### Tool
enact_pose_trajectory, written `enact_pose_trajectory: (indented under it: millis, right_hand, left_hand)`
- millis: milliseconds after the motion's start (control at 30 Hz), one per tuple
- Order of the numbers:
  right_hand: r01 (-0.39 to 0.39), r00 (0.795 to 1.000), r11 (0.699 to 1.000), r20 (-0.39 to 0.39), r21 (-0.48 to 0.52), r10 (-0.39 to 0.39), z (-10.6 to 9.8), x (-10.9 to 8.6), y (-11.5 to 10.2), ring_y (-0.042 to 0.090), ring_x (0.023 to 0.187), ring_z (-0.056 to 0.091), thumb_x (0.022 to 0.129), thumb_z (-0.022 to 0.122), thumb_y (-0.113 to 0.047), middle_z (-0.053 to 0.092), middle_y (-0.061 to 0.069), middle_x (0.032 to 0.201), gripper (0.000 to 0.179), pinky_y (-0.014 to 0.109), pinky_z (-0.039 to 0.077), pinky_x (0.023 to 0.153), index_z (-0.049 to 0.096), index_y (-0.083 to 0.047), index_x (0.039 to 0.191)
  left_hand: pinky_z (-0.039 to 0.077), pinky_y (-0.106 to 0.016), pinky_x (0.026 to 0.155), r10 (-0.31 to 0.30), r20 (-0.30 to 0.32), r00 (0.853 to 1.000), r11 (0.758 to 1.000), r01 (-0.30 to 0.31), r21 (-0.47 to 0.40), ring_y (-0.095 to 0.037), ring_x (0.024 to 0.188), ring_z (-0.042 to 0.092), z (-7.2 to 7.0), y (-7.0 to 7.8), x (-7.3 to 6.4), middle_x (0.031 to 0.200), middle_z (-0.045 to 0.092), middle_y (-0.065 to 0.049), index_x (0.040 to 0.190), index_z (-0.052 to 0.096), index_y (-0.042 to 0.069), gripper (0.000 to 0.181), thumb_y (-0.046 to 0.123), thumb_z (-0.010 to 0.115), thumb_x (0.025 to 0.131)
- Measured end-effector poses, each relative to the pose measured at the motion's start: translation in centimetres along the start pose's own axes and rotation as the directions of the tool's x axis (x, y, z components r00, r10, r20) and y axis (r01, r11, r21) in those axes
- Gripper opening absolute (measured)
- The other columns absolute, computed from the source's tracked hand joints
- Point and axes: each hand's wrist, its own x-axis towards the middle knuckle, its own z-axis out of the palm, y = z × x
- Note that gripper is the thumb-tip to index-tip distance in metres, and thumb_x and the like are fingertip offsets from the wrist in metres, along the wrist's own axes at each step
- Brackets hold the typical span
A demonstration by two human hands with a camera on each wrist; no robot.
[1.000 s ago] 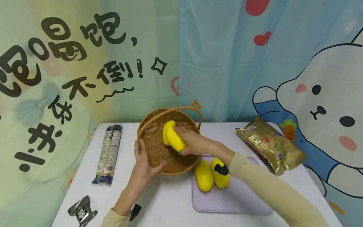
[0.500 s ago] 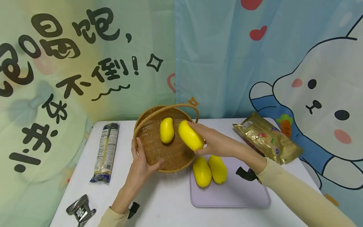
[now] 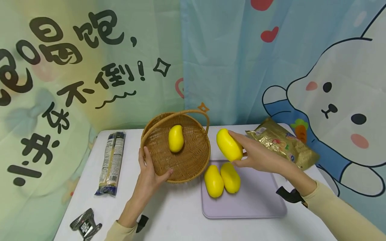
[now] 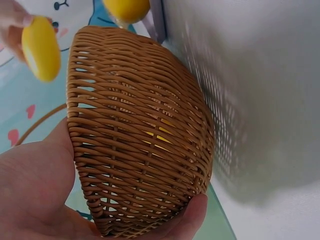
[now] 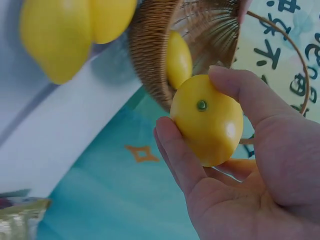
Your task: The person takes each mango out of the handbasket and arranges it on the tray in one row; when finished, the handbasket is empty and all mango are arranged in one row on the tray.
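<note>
A brown wicker basket (image 3: 187,169) with an arched handle is tipped toward me, and my left hand (image 3: 151,175) grips its left rim, thumb on the near edge. Inside lies one yellow mango (image 3: 176,138). My right hand (image 3: 259,152) pinches a second mango (image 3: 229,145) between thumb and fingers, in the air to the right of the basket; its stem end (image 5: 202,105) faces the right wrist camera. Two more mangoes, one on the left (image 3: 214,181) and one on the right (image 3: 230,177), lie side by side on a lilac tray (image 3: 259,201) below.
A long printed packet (image 3: 111,162) lies at the left of the white table (image 3: 172,214). Nearer the front is a small black wrapped packet (image 3: 86,224). At the back right rests a gold foil bag (image 3: 284,144). A printed curtain (image 3: 220,67) hangs behind.
My right hand has carried its mango out of the basket and to the right, over the tray's far edge. The other mango stays in the basket. My left hand keeps its grip on the rim.
</note>
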Motion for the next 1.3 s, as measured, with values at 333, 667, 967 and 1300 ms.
enact_pose_trajectory:
  millis: [333,667,967,1300]
  right_hand:
    - [-0.084,0.996,0.996,-0.046,-0.023,0.083,1.3,-3.1,4.0,0.022,0.106,0.057,0.086,0.082,-0.027,0.050,0.016,0.146,0.097,0.035,0.056,0.088,0.024,-0.002,0.160]
    - [-0.157,0.985,0.988,-0.071,-0.007,0.156,3.1,-5.6,7.3,0.022,0.101,0.057,0.085,0.082,-0.035,0.054,0.020,0.141,0.099,0.031,0.055,0.080,0.026,-0.001,0.159]
    - [-0.189,0.981,0.980,-0.035,0.068,0.191,5.8,-6.4,9.4,0.032,0.117,0.058,0.086,0.082,-0.034,0.040,0.029,0.154,0.100,0.038,0.058,0.088,0.024,0.001,0.160]
    - [-0.190,0.981,0.980,-0.021,0.058,0.191,7.1,-6.2,9.6,0.030,0.114,0.059,0.085,0.082,-0.039,0.045,0.029,0.151,0.102,0.047,0.055,0.091,0.025,0.003,0.158]
  left_hand:
    - [0.058,-0.049,0.078,0.005,-0.009,1.000,1.000,-0.005,-0.010,-0.052,0.107,0.064,0.5,-0.4,-0.2,0.168,-0.015,-0.018,0.162,-0.010,0.005,0.128,0.042,0.084,0.083]
    - [0.057,-0.046,0.079,0.016,0.003,1.000,1.000,-0.016,-0.016,-0.049,0.108,0.064,0.4,-0.2,-0.1,0.169,-0.016,-0.017,0.162,-0.011,0.007,0.127,0.043,0.082,0.084]
    - [0.057,-0.043,0.074,0.007,0.007,1.000,1.000,-0.007,-0.010,-0.047,0.101,0.067,0.2,-0.1,0.0,0.169,-0.016,-0.015,0.162,-0.013,0.009,0.127,0.041,0.082,0.085]
    - [0.056,-0.042,0.074,0.011,-0.011,1.000,1.000,-0.011,-0.011,-0.047,0.104,0.066,0.1,-0.1,0.0,0.169,-0.016,-0.015,0.162,-0.014,0.010,0.128,0.039,0.083,0.084]
